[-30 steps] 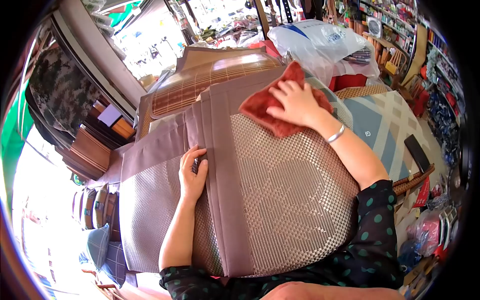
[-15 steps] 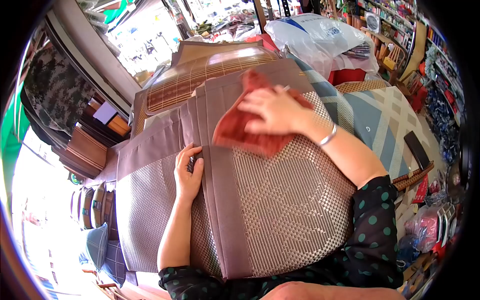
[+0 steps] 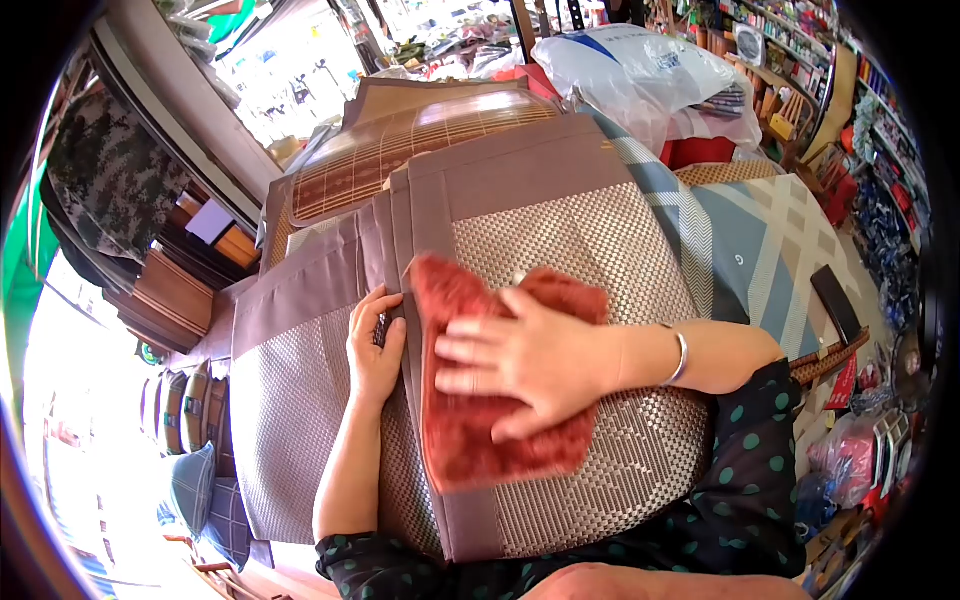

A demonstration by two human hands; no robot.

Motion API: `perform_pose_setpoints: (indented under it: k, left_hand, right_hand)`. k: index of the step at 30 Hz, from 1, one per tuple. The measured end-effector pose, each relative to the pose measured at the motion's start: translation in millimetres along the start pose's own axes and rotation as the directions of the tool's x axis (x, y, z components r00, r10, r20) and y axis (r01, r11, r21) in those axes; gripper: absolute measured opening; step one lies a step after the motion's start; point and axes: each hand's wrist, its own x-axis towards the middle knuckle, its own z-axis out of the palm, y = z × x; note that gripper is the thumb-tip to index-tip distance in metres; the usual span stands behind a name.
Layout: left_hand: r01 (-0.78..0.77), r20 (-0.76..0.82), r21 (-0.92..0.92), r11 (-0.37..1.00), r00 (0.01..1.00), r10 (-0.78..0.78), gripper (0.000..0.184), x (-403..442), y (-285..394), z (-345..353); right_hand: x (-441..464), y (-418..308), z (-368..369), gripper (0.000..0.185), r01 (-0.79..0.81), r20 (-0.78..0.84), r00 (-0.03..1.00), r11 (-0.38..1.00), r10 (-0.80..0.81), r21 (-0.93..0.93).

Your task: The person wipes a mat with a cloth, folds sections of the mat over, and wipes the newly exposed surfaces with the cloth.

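A woven mat (image 3: 290, 430) with a brown fabric border lies folded in front of me, its bordered edges running in a ridge down the middle. At that ridge my left hand (image 3: 374, 350) is closed, with curled fingers and thumb gripping the folded edge. My right hand (image 3: 530, 360), wearing a silver bangle (image 3: 681, 358), lies flat with its fingers spread on a red plush cloth (image 3: 515, 455). The cloth rests on the right half of the mat and covers part of the ridge. Both the hand and the cloth are slightly blurred.
Behind the mat lies a brown slatted mat (image 3: 400, 150). White plastic bags (image 3: 640, 75) stand at the back right, above blue-and-beige patterned mats (image 3: 760, 250). Cushions (image 3: 190, 480) sit at the lower left, and crowded shelves (image 3: 790, 40) line the right side.
My right hand and the red cloth have come toward me, from the far part of the mat to its near middle. The left hand has stayed at the folded edge.
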Motion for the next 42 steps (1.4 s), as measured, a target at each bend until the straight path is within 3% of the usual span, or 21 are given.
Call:
perform_pose_setpoints:
  k: [2, 4, 6, 9, 12, 14, 16, 17, 19, 21, 24, 26, 28, 31, 33, 35, 36, 38, 40, 42]
  left_hand:
    - [0.0, -0.011, -0.023, 1.0, 1.0, 0.0, 0.03, 1, -1, 0]
    - [-0.013, 0.012, -0.009, 1.0, 1.0, 0.013, 0.03, 2, 4, -1]
    - [-0.01, 0.009, 0.002, 1.0, 1.0, 0.01, 0.03, 1, 5, -1]
    - [-0.011, 0.011, 0.017, 1.0, 1.0, 0.011, 0.03, 2, 8, -2]
    - [-0.017, 0.013, 0.027, 0.999, 1.0, 0.017, 0.031, 2, 9, -3]
    - [-0.003, 0.017, 0.046, 0.999, 1.0, 0.002, 0.031, 2, 10, -2]
    - [-0.003, 0.013, 0.044, 0.999, 1.0, 0.003, 0.031, 2, 10, -2]
    - [-0.002, 0.012, 0.044, 0.999, 1.0, 0.001, 0.031, 2, 10, -2]
    - [-0.003, 0.012, 0.047, 0.999, 1.0, 0.002, 0.03, 2, 9, -3]
    - [0.0, 0.019, 0.05, 0.999, 1.0, -0.001, 0.03, 1, 9, -2]
    - [0.011, 0.011, 0.014, 1.0, 1.0, -0.011, 0.031, 1, 7, -1]
    - [0.019, -0.012, 0.028, 0.999, 1.0, -0.018, 0.031, 0, 4, 0]
    - [0.001, 0.004, 0.02, 1.0, 1.0, -0.002, 0.031, 0, 2, -2]
    - [-0.008, 0.02, 0.019, 1.0, 1.0, 0.008, 0.031, 0, 6, -3]
    - [0.015, 0.02, 0.02, 1.0, 1.0, -0.015, 0.031, 0, 8, -3]
    - [0.009, 0.021, 0.035, 0.999, 1.0, -0.01, 0.031, 1, 9, -4]
    - [0.008, 0.025, 0.049, 0.999, 1.0, -0.009, 0.031, 1, 9, -4]
    - [-0.001, 0.026, 0.048, 0.999, 1.0, 0.0, 0.031, 2, 9, -4]
    - [-0.004, 0.028, 0.046, 0.999, 1.0, 0.002, 0.031, 1, 9, -3]
    - [-0.002, 0.023, 0.046, 0.999, 1.0, 0.0, 0.031, 1, 9, -4]
  right_hand:
    - [2, -1, -1, 0.071, 0.049, 0.024, 0.998, 0.997, -0.05, 0.065]
    - [3, 21, -3, 0.07, -0.035, 0.015, 0.999, 0.998, 0.035, 0.043]
    - [1, 61, -6, 0.07, -0.242, 0.013, 0.97, 0.97, 0.243, -0.02]
    - [-22, 130, -16, 0.072, -0.639, -0.061, 0.768, 0.756, 0.638, -0.139]
    - [-51, 172, -15, 0.074, -0.82, -0.263, 0.571, 0.533, 0.777, -0.207]
    - [-60, 174, -7, 0.073, -0.838, -0.3, 0.545, 0.495, 0.783, -0.23]
    - [-51, 151, -9, 0.073, -0.786, -0.234, 0.608, 0.533, 0.759, -0.314]
    - [-46, 132, -9, 0.071, -0.716, -0.213, 0.689, 0.607, 0.692, -0.346]
    - [-28, 89, -12, 0.07, -0.536, -0.098, 0.844, 0.821, 0.527, -0.195]
    - [-12, 45, -7, 0.071, -0.232, -0.064, 0.972, 0.967, 0.227, -0.101]
    - [-3, -7, -3, 0.073, 0.118, 0.003, 0.993, 0.987, -0.119, 0.112]
    - [-2, -8, -4, 0.072, 0.147, 0.001, 0.989, 0.976, -0.149, 0.161]
    - [1, 15, -5, 0.07, 0.044, 0.014, 0.999, 0.993, -0.045, 0.107]
    - [-6, 83, -6, 0.068, -0.327, -0.043, 0.945, 0.944, 0.325, -0.047]
    - [-24, 130, -16, 0.07, -0.613, -0.063, 0.789, 0.776, 0.611, -0.15]
    - [-49, 166, -14, 0.072, -0.77, -0.203, 0.637, 0.607, 0.743, -0.197]
    - [-55, 171, -15, 0.073, -0.814, -0.255, 0.581, 0.547, 0.773, -0.197]
    - [-66, 176, -8, 0.074, -0.824, -0.289, 0.566, 0.525, 0.772, -0.212]
    - [-58, 161, -9, 0.074, -0.806, -0.257, 0.587, 0.523, 0.768, -0.279]
    - [-45, 130, -11, 0.072, -0.717, -0.17, 0.69, 0.631, 0.704, -0.295]
